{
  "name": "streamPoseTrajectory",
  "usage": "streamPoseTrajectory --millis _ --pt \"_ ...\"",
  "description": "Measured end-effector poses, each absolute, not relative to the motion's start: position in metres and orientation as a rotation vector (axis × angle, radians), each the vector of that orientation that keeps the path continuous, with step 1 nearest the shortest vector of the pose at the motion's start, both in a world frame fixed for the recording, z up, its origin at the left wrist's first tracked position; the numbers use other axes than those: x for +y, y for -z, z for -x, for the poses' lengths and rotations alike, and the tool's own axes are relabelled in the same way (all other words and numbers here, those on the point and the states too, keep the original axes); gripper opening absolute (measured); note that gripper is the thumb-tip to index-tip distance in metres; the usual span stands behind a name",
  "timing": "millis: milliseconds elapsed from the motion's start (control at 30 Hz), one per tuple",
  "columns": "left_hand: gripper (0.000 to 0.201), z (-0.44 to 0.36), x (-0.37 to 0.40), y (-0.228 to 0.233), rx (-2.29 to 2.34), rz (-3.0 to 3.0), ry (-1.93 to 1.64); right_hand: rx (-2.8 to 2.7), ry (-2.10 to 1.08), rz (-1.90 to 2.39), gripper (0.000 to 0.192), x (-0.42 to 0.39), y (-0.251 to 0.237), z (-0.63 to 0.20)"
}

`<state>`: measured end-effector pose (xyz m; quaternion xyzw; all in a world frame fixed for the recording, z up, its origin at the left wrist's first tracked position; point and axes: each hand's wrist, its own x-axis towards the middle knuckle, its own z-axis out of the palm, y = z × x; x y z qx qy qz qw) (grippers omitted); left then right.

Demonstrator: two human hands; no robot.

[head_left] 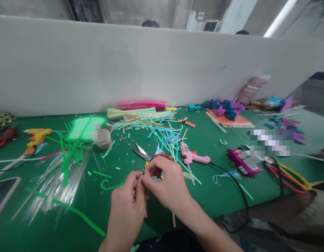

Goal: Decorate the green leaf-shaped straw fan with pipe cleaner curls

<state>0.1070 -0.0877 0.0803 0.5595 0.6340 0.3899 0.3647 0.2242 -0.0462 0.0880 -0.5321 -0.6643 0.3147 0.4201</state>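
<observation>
Head view: left hand (126, 206) and right hand (166, 183) pinch fingertips together on a thin pale straw piece (141, 177), just above the green table (209, 196). Red-handled metal scissors (148, 156) lie open right behind; a slip could nick fingers, probably.

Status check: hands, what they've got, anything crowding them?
Left hand and right hand pinched together on something thin and small, too small to identify. Scissors lie just beyond the fingers. Pink glue gun and loose straws close by.
</observation>
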Motion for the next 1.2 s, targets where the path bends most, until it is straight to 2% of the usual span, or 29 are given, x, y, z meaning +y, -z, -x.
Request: streamPoseTrajectory --millis 100,267,467,967,1200 --pt "0.025 -0.108 -0.089 -0.084 1.608 -1.412 -1.054 -1.641 -0.866 1.285 0.008 -0.046 -0.090 -0.227" --pt "0.025 -0.108 -0.090 -0.087 1.587 -1.378 -1.105 -1.605 -1.192 1.226 0.014 -0.045 -0.097 -0.237" --pt "0.025 -0.105 -0.089 -0.078 1.613 -1.496 -1.061 -1.583 -1.212 1.249 0.012 -0.042 -0.097 -0.238" --pt "0.025 -0.107 -0.086 -0.069 1.690 -1.756 -0.988 -1.675 -0.947 1.331 0.013 -0.045 -0.094 -0.233" --pt "0.023 -0.104 -0.086 -0.070 1.651 -1.618 -1.038 -1.712 -0.544 1.335 0.014 -0.038 -0.092 -0.249"
